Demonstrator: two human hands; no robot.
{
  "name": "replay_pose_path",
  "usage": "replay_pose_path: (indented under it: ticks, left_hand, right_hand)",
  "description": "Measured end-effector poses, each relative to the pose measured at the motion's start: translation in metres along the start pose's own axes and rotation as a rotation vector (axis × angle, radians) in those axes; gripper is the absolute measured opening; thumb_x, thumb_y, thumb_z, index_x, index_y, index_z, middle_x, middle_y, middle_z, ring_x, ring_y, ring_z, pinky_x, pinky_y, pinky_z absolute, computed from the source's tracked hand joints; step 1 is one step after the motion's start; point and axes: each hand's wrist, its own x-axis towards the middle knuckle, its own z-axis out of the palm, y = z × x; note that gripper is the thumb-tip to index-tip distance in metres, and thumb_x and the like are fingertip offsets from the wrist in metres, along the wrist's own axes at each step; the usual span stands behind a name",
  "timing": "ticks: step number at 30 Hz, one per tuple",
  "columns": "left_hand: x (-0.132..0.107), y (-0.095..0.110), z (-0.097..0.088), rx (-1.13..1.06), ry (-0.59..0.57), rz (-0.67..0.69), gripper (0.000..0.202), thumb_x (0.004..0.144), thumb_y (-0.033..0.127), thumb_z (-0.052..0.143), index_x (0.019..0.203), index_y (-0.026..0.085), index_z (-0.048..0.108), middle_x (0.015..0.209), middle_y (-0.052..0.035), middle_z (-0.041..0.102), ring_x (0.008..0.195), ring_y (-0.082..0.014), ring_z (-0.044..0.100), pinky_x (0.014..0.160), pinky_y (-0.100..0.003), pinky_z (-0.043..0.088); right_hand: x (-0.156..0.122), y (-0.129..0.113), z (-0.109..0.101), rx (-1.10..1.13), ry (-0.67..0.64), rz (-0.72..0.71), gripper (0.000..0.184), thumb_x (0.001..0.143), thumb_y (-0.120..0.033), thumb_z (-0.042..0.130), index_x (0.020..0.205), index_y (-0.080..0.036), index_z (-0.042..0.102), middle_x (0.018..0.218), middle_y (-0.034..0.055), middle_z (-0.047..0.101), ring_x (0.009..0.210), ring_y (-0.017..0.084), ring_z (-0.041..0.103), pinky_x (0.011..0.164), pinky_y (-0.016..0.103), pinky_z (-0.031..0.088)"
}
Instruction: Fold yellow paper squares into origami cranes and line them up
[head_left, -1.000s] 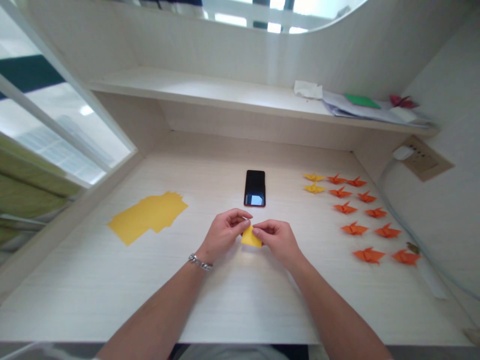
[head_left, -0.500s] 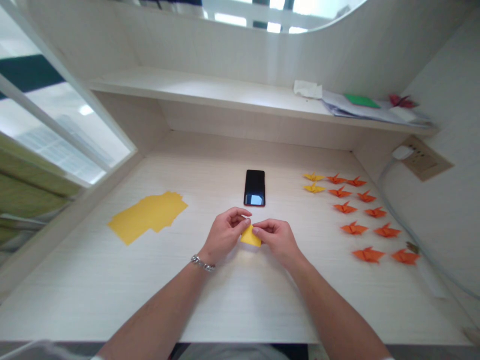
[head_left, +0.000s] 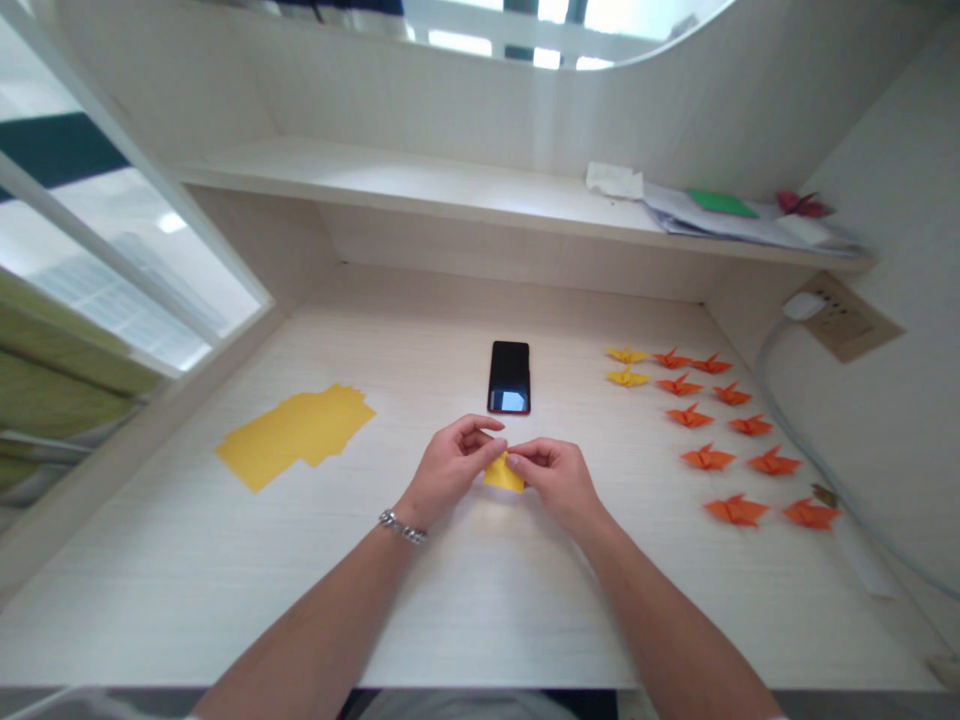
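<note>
Yellow folded paper (head_left: 504, 478) shows in the head view between your left hand (head_left: 450, 462) and right hand (head_left: 555, 475), each pinching it with thumb and fingers at the middle of the desk (head_left: 495, 610). Just beyond your hands lies a dark phone (head_left: 509, 374). Yellow sheets (head_left: 296, 435) overlap on your left; yellow birds (head_left: 627, 378) and orange birds (head_left: 709, 458) of folded paper stand on your right.

Pale desk (head_left: 495, 610) under a long shelf (head_left: 420, 182), beside a whitish wall (head_left: 900, 210).
</note>
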Motion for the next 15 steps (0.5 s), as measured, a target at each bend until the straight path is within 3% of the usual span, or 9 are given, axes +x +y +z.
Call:
replay_pose_path:
  ticks: [8, 15]
  left_hand:
    - [0.0002, -0.0041, 0.0010, 0.043, 0.060, 0.065, 0.025, 0.068, 0.025, 0.073, 0.086, 0.015, 0.060, 0.069, -0.0014, 0.064, 0.066, -0.0137, 0.062, 0.060, -0.023, 0.049]
    - [-0.0002, -0.0062, 0.0024, 0.146, 0.047, 0.081, 0.019, 0.070, 0.021, 0.070, 0.085, 0.015, 0.059, 0.072, -0.0019, 0.064, 0.067, -0.0136, 0.061, 0.059, -0.023, 0.049]
  right_hand:
    - [-0.0003, 0.0023, 0.0044, -0.028, -0.013, -0.023, 0.023, 0.066, -0.034, 0.073, 0.078, -0.014, 0.071, 0.073, 0.0065, 0.071, 0.063, 0.016, 0.064, 0.058, 0.027, 0.050]
    - [0.0052, 0.0090, -0.0004, -0.099, -0.085, 0.061, 0.022, 0.069, -0.036, 0.069, 0.070, -0.014, 0.067, 0.062, 0.0017, 0.064, 0.054, 0.012, 0.057, 0.052, 0.024, 0.047]
